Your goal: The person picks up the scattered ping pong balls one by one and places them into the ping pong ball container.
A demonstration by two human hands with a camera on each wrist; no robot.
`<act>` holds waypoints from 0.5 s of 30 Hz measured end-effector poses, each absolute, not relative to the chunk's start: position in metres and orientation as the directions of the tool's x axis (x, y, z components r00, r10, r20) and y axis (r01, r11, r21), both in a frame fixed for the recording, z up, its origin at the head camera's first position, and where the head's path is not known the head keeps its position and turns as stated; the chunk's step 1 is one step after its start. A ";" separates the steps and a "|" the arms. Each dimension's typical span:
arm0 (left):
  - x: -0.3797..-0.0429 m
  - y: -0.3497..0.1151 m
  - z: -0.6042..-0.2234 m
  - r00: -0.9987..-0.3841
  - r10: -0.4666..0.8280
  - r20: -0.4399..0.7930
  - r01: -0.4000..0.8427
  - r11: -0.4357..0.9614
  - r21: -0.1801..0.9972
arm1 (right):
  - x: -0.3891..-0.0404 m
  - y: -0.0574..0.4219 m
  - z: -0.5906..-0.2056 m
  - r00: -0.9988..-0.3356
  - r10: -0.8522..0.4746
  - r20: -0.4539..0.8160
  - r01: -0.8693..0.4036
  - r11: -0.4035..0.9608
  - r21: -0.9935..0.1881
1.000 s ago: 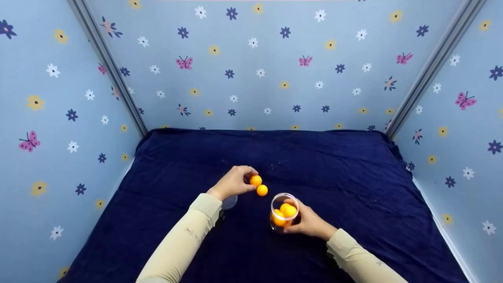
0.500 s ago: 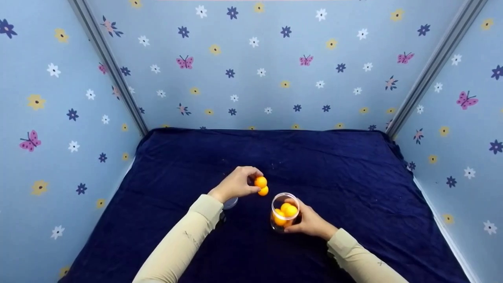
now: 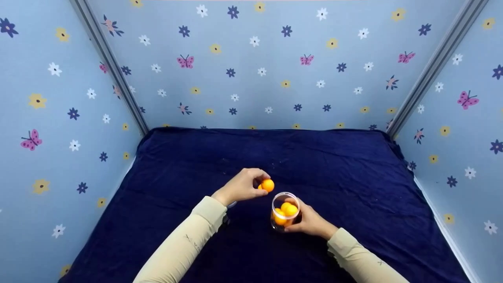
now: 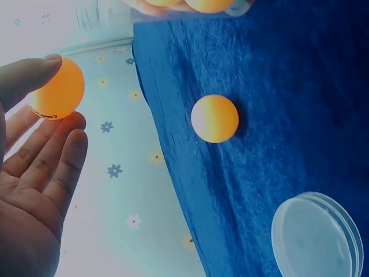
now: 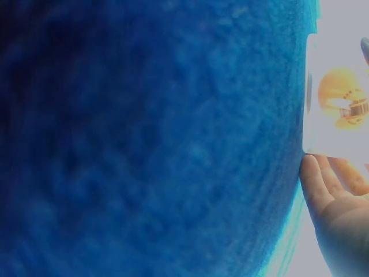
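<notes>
My left hand pinches an orange ping-pong ball between thumb and fingertips, raised a little above the cloth. A second loose ping-pong ball lies on the cloth in the left wrist view; in the head view the held ball and fingers mostly cover it. To the right, my right hand grips a clear open-topped jar from its right side. Inside the jar sit several orange ping-pong balls. In the right wrist view, fingers touch the glare-washed jar.
Dark blue cloth covers the table. A clear round lid lies on it, mostly behind the left wrist in the head view. Flower-patterned walls stand at the back and both sides, with grey metal posts at the corners.
My left hand has moved right, nearer the jar, carrying its ball across the view of the loose ball. My right hand and the jar stay in place.
</notes>
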State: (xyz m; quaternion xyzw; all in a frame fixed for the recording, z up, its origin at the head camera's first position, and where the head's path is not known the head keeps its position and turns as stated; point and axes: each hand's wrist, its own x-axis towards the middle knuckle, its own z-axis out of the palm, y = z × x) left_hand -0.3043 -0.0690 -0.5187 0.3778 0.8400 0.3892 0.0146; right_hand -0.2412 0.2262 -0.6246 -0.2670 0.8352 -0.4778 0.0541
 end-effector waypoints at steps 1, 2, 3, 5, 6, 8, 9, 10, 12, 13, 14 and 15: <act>-0.303 -0.068 -0.518 -0.712 0.648 0.270 0.624 0.409 0.666 | -0.241 0.226 -0.624 -0.852 -0.498 0.163 -0.394 0.404 -0.826; -0.303 -0.067 -0.518 -0.710 0.650 0.270 0.627 0.410 0.663 | -0.241 0.226 -0.624 -0.852 -0.498 0.161 -0.393 0.406 -0.825; -0.302 -0.066 -0.517 -0.708 0.653 0.270 0.628 0.408 0.662 | -0.241 0.226 -0.623 -0.852 -0.499 0.161 -0.394 0.407 -0.824; -0.301 -0.063 -0.516 -0.704 0.657 0.270 0.634 0.410 0.655 | -0.241 0.226 -0.622 -0.854 -0.496 0.156 -0.390 0.411 -0.824; -0.300 -0.062 -0.516 -0.702 0.658 0.272 0.637 0.410 0.653 | -0.241 0.226 -0.622 -0.854 -0.496 0.156 -0.389 0.410 -0.825; -0.299 -0.059 -0.515 -0.694 0.663 0.281 0.649 0.408 0.642 | -0.241 0.226 -0.622 -0.852 -0.498 0.160 -0.392 0.406 -0.826; -0.298 -0.058 -0.515 -0.688 0.666 0.289 0.657 0.403 0.637 | -0.241 0.226 -0.622 -0.852 -0.499 0.162 -0.393 0.403 -0.826; -0.298 -0.057 -0.514 -0.682 0.669 0.295 0.666 0.402 0.628 | -0.242 0.226 -0.623 -0.851 -0.499 0.163 -0.394 0.402 -0.826; -0.296 -0.054 -0.514 -0.671 0.674 0.309 0.679 0.392 0.621 | -0.242 0.226 -0.623 -0.848 -0.502 0.167 -0.398 0.397 -0.827; -0.296 -0.053 -0.515 -0.667 0.676 0.314 0.686 0.391 0.614 | -0.242 0.226 -0.623 -0.847 -0.504 0.169 -0.400 0.394 -0.828; -0.295 -0.052 -0.515 -0.664 0.678 0.316 0.690 0.391 0.609 | -0.242 0.226 -0.624 -0.847 -0.505 0.169 -0.399 0.392 -0.829; -0.295 -0.051 -0.515 -0.661 0.681 0.317 0.693 0.390 0.607 | -0.242 0.226 -0.624 -0.845 -0.506 0.171 -0.401 0.391 -0.828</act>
